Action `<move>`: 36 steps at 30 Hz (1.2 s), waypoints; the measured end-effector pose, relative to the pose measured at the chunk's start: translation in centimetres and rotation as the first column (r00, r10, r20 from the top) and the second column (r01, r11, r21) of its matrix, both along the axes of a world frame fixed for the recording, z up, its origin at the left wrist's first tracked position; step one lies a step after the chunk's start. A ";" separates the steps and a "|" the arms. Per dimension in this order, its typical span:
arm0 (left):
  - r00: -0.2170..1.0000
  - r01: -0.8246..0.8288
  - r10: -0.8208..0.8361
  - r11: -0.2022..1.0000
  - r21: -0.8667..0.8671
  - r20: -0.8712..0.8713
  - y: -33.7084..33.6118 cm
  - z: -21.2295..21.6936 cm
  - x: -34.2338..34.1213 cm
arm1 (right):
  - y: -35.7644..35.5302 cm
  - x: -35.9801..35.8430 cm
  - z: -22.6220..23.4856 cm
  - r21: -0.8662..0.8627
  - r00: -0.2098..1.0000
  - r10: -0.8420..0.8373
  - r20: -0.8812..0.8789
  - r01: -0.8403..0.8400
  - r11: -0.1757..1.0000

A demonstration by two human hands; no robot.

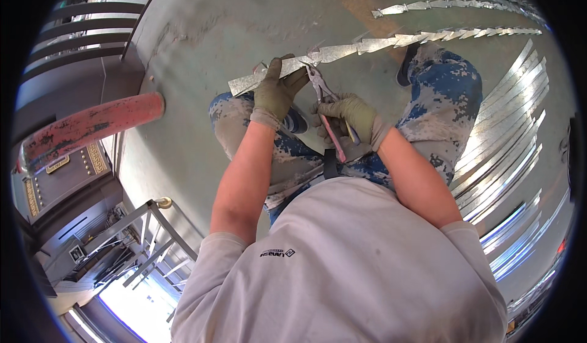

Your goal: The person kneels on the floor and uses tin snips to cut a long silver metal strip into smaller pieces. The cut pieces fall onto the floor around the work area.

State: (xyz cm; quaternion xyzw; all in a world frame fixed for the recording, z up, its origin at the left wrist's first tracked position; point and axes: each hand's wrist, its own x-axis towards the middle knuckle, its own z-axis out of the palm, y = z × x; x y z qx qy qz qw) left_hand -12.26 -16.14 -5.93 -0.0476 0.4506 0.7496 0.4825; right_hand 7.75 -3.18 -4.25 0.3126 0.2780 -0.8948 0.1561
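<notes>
A long, jagged galvanized metal strip (339, 52) runs from in front of me toward the far right, built up of overlapping notched pieces. My left hand (273, 94), in an olive work glove, is closed around the strip near its wide left end. In my gloved right hand (354, 121) I grip pliers (319, 85) with one reddish handle and one blue handle. Their jaws point up at the strip's lower edge, just right of my left fingers. Whether the jaws touch the metal is too small to tell.
More jagged strips (422, 5) lie on the floor at the far right. Rows of shiny metal strips (495, 141) spread beside my camouflage-trousered leg (449, 92). At left are a worn red curved bar (92, 126), a slatted frame (92, 22) and a wheeled metal frame (156, 230).
</notes>
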 end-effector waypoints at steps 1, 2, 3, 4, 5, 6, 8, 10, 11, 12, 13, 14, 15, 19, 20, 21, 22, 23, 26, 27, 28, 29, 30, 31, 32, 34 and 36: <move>1.000 0.009 -0.009 1.000 -0.005 -0.012 -0.1 0.0 -0.1 | 0.3 0.1 0.1 -0.048 1.000 0.001 -0.014 -0.002 0.999; 1.000 0.017 -0.017 1.000 -0.011 -0.025 -0.1 0.0 -0.2 | 0.4 0.3 -0.1 -0.074 1.000 -0.010 -0.025 0.008 0.997; 1.000 0.021 -0.021 1.000 0.001 -0.022 -0.1 0.0 -0.2 | 0.5 0.6 -0.2 -0.102 0.999 -0.019 -0.035 0.016 0.995; 1.000 0.024 -0.024 1.000 0.013 -0.018 -0.1 0.0 -0.2 | 0.5 0.8 -0.3 -0.131 0.999 -0.029 -0.045 0.023 0.991; 1.000 0.027 -0.027 0.999 0.025 -0.015 -0.1 0.1 -0.2 | 0.5 1.0 -0.3 -0.130 0.998 -0.031 -0.055 0.024 0.991; 0.999 0.027 -0.026 0.999 0.038 -0.020 -0.2 0.2 -0.3 | 0.5 1.2 0.3 -0.129 0.997 -0.035 -0.065 0.026 0.991; 0.999 0.025 -0.023 0.998 0.064 -0.029 -0.4 0.4 -0.2 | 0.6 1.4 0.5 -0.152 0.995 -0.043 -0.092 0.029 0.988; 0.999 0.038 -0.037 0.994 0.101 -0.012 -0.6 0.6 -0.3 | 0.9 1.7 0.3 -0.202 0.990 -0.055 -0.128 0.028 0.979; 0.999 0.044 -0.043 0.992 0.119 -0.004 -0.6 0.7 -0.3 | 0.9 1.9 0.1 -0.234 0.985 -0.067 -0.159 0.029 0.972; 0.999 0.041 -0.042 0.992 0.120 0.005 -0.7 0.5 -0.4 | 0.9 1.9 -0.4 -0.264 0.979 -0.082 -0.189 0.030 0.964; 0.999 0.039 -0.041 0.992 0.120 0.014 -0.7 0.4 -0.4 | 0.8 2.0 -0.9 -0.294 0.971 -0.097 -0.217 0.029 0.955; 0.999 0.037 -0.040 0.992 0.120 0.023 -0.7 0.2 -0.5 | 0.8 1.9 -1.3 -0.310 0.968 -0.104 -0.230 0.028 0.950; 0.999 0.042 -0.045 0.992 0.116 0.019 -0.7 0.2 -0.5 | 0.8 1.8 -1.4 -0.325 0.964 -0.110 -0.242 0.026 0.945; 0.998 0.055 -0.055 0.996 0.071 -0.001 -1.0 -0.5 -0.7 | 0.8 1.5 -0.7 -0.328 0.978 -0.095 -0.184 0.030 0.944; 0.998 0.056 -0.056 0.997 0.051 -0.006 -1.1 -0.7 -0.7 | 0.8 1.5 -0.8 -0.349 0.976 -0.105 -0.190 0.033 0.936; 0.998 0.056 -0.056 0.998 -0.002 -0.036 -0.8 -0.1 -0.4 | 0.8 1.6 -1.0 -0.371 0.974 -0.119 -0.193 0.040 0.928; 0.996 0.054 -0.058 0.997 -0.056 -0.066 -0.4 0.6 -0.1 | 0.8 1.7 -1.3 -0.394 0.972 -0.133 -0.196 0.046 0.918; 0.994 0.049 -0.060 0.993 -0.110 -0.095 -0.2 1.2 0.3 | 0.8 1.7 -1.5 -0.398 0.972 -0.135 -0.192 0.049 0.916; 0.993 -0.056 0.044 0.993 -0.108 -0.113 -2.1 2.2 0.4 | 1.2 1.4 -1.6 -0.389 0.974 -0.136 -0.183 0.056 0.920; 0.991 -0.095 0.084 0.991 -0.096 -0.107 -2.8 2.8 0.2 | 1.0 1.5 -1.5 -0.377 0.976 -0.133 -0.174 0.059 0.924; 0.991 -0.126 0.119 0.987 -0.105 -0.068 -3.2 3.4 0.0 | 1.0 1.5 -1.3 -0.364 0.978 -0.129 -0.164 0.061 0.929; 0.988 -0.157 0.154 0.981 -0.114 -0.028 -3.5 3.9 -0.4 | 1.1 1.5 -1.2 -0.347 0.977 -0.126 -0.171 0.060 0.936; 0.981 -0.189 0.192 0.974 -0.125 0.011 -3.9 4.8 -0.7 | 1.3 1.5 -0.9 -0.330 0.976 -0.122 -0.178 0.058 0.942; 0.988 -0.152 0.154 0.983 -0.103 0.006 -4.3 5.7 -1.2 | 1.5 1.6 -0.8 -0.313 0.976 -0.118 -0.185 0.056 0.948; 0.992 -0.122 0.118 0.983 -0.136 -0.037 -4.5 6.6 -1.5 | 1.6 1.6 -0.9 -0.303 0.976 -0.108 -0.190 0.046 0.952; 0.993 -0.068 0.045 0.977 -0.202 -0.113 -5.1 7.7 -2.1 | 1.9 1.7 -0.8 -0.279 0.977 -0.084 -0.197 0.027 0.960; 0.978 0.046 -0.099 0.960 -0.275 -0.183 -5.9 8.2 -3.6 | 2.2 1.9 -0.3 -0.243 0.982 -0.061 -0.178 0.016 0.970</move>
